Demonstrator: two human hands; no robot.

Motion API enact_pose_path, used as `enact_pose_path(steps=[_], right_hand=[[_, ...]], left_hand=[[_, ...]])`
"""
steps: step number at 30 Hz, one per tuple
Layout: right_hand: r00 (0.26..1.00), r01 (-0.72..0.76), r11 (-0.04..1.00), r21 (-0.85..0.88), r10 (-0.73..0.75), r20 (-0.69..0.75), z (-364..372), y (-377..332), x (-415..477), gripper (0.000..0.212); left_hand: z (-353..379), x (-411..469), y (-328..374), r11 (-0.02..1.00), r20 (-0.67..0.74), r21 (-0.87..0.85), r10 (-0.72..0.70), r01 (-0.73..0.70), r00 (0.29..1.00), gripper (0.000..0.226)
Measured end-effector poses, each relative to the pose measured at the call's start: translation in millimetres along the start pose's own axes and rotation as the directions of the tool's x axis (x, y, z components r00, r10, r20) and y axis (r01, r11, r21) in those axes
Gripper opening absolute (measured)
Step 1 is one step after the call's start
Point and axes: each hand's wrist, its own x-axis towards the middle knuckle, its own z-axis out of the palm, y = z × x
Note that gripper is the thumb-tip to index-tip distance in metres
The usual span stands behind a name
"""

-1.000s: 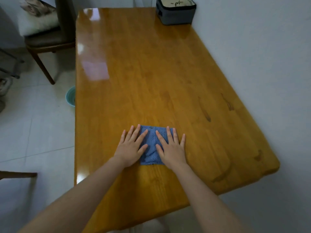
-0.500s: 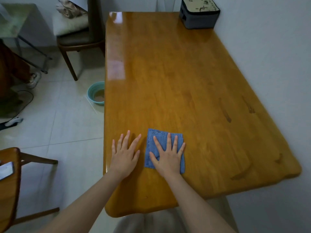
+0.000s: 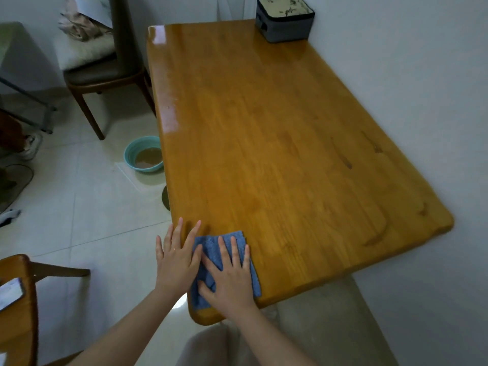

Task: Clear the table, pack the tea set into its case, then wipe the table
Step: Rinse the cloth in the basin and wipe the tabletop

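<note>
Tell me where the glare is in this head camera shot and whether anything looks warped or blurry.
Head view: bright window glare streaks the table along its far left edge; wide-angle distortion bows the table's sides; room light is dim and bluish; the cloth and both hands, left hand and right hand, look reasonably sharp; the case is softer.

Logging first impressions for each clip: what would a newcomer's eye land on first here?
First, the two flat hands at the table's near-left corner: the right hand presses a blue cloth, the left hand lies beside it, overlapping its left edge. Next, the broad bare wooden table itself, with only a closed grey case at its far right corner by the wall. On the floor at left sits a teal bowl.
</note>
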Motion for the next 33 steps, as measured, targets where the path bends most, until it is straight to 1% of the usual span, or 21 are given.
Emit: enact_pose_path(steps=[4,6,9,15,19,22,26,33], right_hand=[[0.998,0.068,0.998,0.004,-0.068,-0.006,1,18,-23,0.066],[0.997,0.072,0.997,-0.001,-0.072,-0.026,0,36,-32,0.064],[0.998,-0.024,1.0,0.02,0.025,-0.06,-5,72,-42,0.065],[0.981,-0.18,0.983,-0.019,0.178,-0.072,-21,159,-47,0.065],[0.964,-0.255,0.967,-0.029,0.251,-0.09,-33,211,-48,0.063],[0.953,-0.286,0.957,-0.039,0.28,-0.114,-41,259,-48,0.063],[0.941,-0.322,0.946,-0.044,0.315,-0.123,-55,324,-49,0.062],[0.944,-0.323,0.943,-0.078,0.315,-0.101,-81,419,-41,0.063]], left_hand=[[1,-1,5,1.0,0.011,0.008,0.03,-0.03,0.999,0.066],[3,1,13,0.998,0.026,0.02,0.055,-0.055,0.998,0.066],[10,3,34,0.994,0.055,0.036,0.103,-0.105,0.993,0.064],[30,6,87,0.987,0.103,0.048,0.148,-0.154,0.984,0.061],[39,11,123,0.984,0.126,0.076,0.148,-0.159,0.981,0.066],[46,19,147,0.981,0.127,0.09,0.162,-0.174,0.979,0.067],[56,32,180,0.98,0.137,0.134,0.128,-0.146,0.982,0.067],[78,43,242,0.993,0.089,0.114,0.004,-0.015,0.996,0.072]])
